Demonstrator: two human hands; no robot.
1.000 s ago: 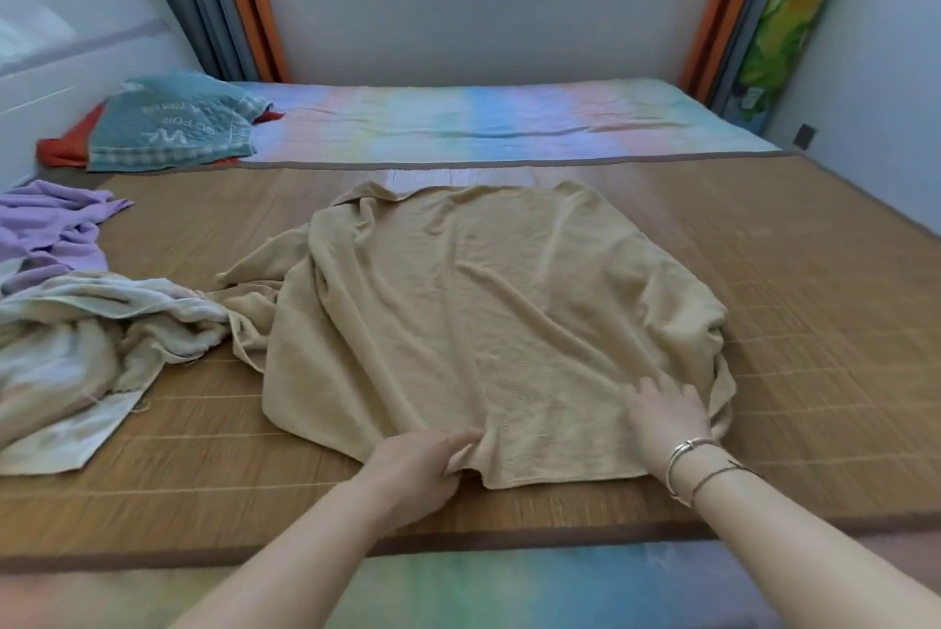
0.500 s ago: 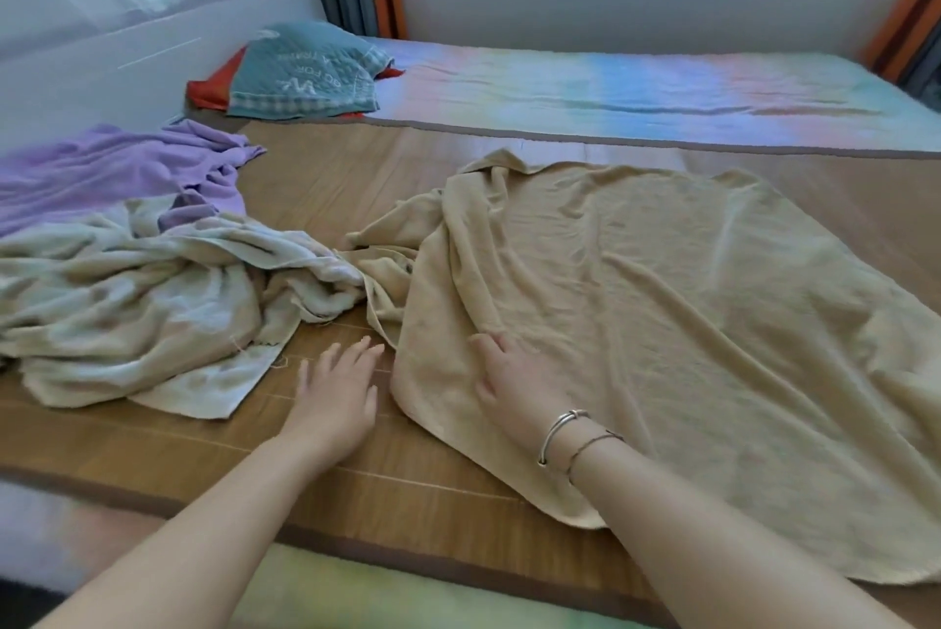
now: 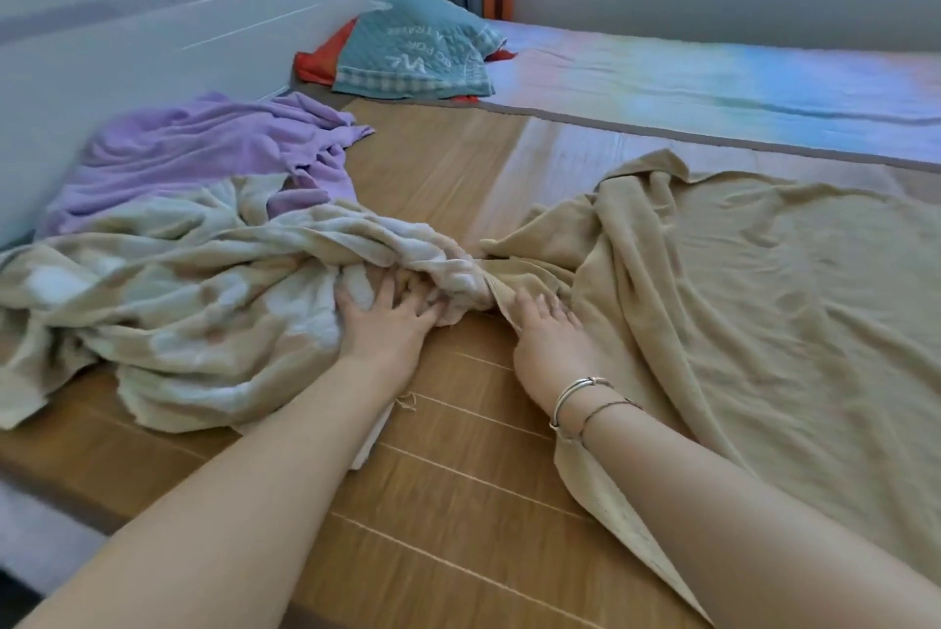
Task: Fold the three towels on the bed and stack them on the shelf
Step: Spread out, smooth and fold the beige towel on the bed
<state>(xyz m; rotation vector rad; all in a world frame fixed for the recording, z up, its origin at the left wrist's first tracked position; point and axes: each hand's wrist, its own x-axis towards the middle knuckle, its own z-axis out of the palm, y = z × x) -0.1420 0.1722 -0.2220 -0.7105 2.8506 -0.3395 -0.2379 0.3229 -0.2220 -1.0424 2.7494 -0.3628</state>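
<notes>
Lying across the whole view: the bed, topped with a woven straw-coloured mat, a pastel rainbow sheet beyond it along the far side. Spread over the right half of the mat, the tan towel, mostly flat but rumpled, its left edge bunched into folds toward the middle. Heaped on the left half, the pale cream towel, crumpled, its right end twisted into a rope that meets the tan towel's bunched corner. Behind the cream one and partly under it, the purple towel, loosely piled against the white headboard. Farther back by the curtains, a teal pillow resting on something red. None of the three towels folded yet; no shelf in sight.

Reaching in from below, two bare forearms. Left hand laid on the cream towel's twisted end, fingers spread and dug into the cloth, fingertips partly buried in the folds. Right hand just beside it, fingers extended onto the tan towel's bunched corner, pressing rather than pinching. On the right wrist, two thin bracelets.
</notes>
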